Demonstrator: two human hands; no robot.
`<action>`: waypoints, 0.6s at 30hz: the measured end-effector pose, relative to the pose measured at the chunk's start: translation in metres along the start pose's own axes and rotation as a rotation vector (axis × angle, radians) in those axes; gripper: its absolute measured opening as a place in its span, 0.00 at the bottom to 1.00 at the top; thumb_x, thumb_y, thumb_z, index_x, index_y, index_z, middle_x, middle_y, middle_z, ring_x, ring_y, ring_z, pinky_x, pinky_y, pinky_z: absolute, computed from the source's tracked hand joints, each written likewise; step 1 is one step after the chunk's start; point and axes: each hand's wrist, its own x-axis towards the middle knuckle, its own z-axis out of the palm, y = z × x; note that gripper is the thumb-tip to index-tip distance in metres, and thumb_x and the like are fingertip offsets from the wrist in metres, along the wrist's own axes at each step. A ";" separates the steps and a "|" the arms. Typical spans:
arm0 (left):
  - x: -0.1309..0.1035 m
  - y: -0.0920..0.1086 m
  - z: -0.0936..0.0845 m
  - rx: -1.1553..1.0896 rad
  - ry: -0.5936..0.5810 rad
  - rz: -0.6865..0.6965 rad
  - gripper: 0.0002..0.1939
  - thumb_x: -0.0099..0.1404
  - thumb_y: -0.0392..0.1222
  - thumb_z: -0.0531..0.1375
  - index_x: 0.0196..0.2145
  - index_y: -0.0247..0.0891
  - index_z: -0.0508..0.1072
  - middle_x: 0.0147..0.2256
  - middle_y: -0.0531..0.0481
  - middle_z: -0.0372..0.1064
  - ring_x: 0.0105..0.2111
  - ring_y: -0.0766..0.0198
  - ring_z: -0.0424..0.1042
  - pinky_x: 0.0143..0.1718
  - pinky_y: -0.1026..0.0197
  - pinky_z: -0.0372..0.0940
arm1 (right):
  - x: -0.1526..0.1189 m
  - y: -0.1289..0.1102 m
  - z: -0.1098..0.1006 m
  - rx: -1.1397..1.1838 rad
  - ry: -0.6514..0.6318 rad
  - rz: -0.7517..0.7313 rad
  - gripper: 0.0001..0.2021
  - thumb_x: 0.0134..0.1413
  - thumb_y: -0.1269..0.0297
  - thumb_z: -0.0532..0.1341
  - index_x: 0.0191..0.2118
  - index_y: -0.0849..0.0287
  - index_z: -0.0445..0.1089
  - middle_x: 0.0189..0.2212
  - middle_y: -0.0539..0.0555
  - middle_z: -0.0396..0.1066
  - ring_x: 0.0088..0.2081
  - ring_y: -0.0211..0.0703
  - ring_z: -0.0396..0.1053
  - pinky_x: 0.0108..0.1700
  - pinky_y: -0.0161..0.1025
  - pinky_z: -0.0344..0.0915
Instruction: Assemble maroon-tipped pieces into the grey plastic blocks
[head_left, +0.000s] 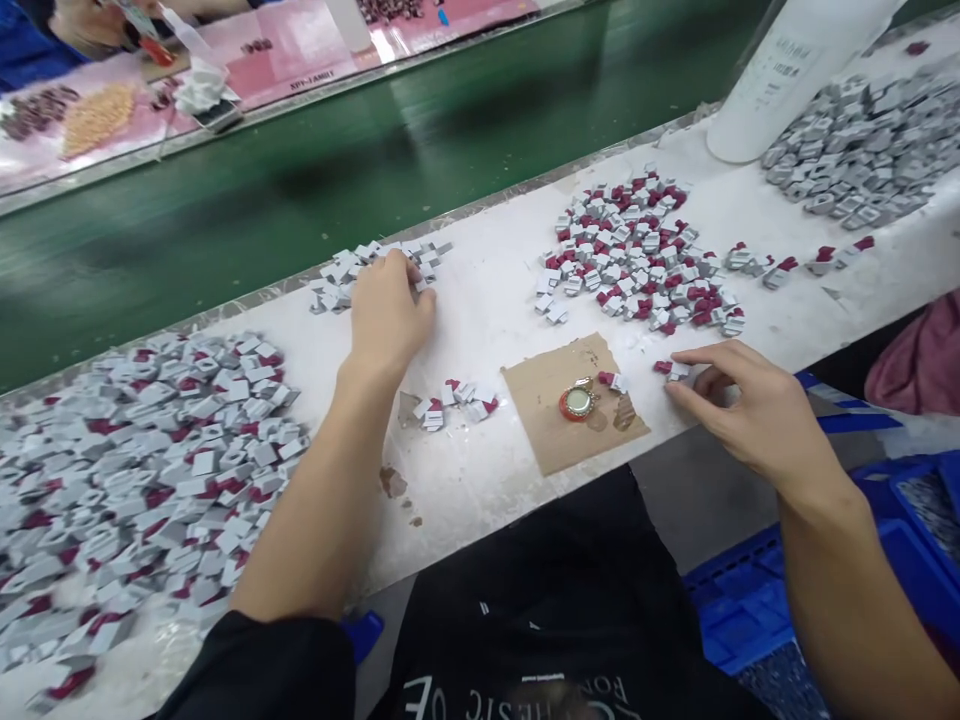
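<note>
My left hand (391, 305) reaches over a small pile of grey parts (334, 280) near the table's back edge, its fingers curled down; what lies under the fingertips is hidden. My right hand (739, 400) is at the front edge, thumb and forefinger on either side of a small grey and dark red piece (673, 370). Between the hands lies a brown cardboard square (547, 430). On it rest a red-rimmed bottle cap (577, 401) and another grey and dark red piece (616, 382). Left of the cardboard is a small group of pieces (457, 400).
A large heap of grey and dark red pieces (150, 470) covers the left. Another mixed heap (637, 250) lies behind the cardboard. A white bottle (772, 80) stands beside grey parts (877, 140) at back right. Beyond the green belt (300, 190), a person's hand shows. Blue crates (907, 540) sit below right.
</note>
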 end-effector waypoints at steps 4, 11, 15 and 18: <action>-0.013 0.012 -0.009 -0.022 -0.007 0.043 0.07 0.75 0.40 0.62 0.49 0.39 0.76 0.50 0.39 0.82 0.61 0.37 0.73 0.72 0.29 0.57 | -0.004 -0.002 0.002 0.054 0.030 -0.004 0.11 0.72 0.59 0.71 0.55 0.53 0.83 0.39 0.54 0.80 0.36 0.49 0.78 0.41 0.46 0.73; -0.076 0.012 -0.022 -0.445 -0.028 0.109 0.09 0.75 0.48 0.67 0.41 0.43 0.84 0.37 0.50 0.81 0.36 0.57 0.75 0.41 0.56 0.67 | -0.005 -0.005 0.001 0.110 0.034 0.008 0.07 0.72 0.63 0.71 0.52 0.53 0.86 0.40 0.55 0.84 0.37 0.47 0.79 0.39 0.44 0.74; -0.122 0.009 -0.023 -0.564 -0.050 0.069 0.07 0.76 0.46 0.67 0.42 0.44 0.85 0.36 0.53 0.82 0.33 0.63 0.75 0.38 0.60 0.68 | -0.010 -0.013 0.005 0.166 0.116 0.054 0.06 0.70 0.65 0.71 0.48 0.52 0.87 0.40 0.54 0.84 0.38 0.48 0.80 0.40 0.46 0.76; -0.148 0.013 -0.017 -0.674 -0.068 0.028 0.07 0.78 0.45 0.67 0.43 0.44 0.85 0.38 0.53 0.84 0.32 0.65 0.76 0.36 0.62 0.72 | -0.016 -0.032 0.013 0.332 0.170 0.079 0.05 0.68 0.68 0.72 0.45 0.52 0.87 0.40 0.53 0.85 0.39 0.48 0.81 0.42 0.47 0.78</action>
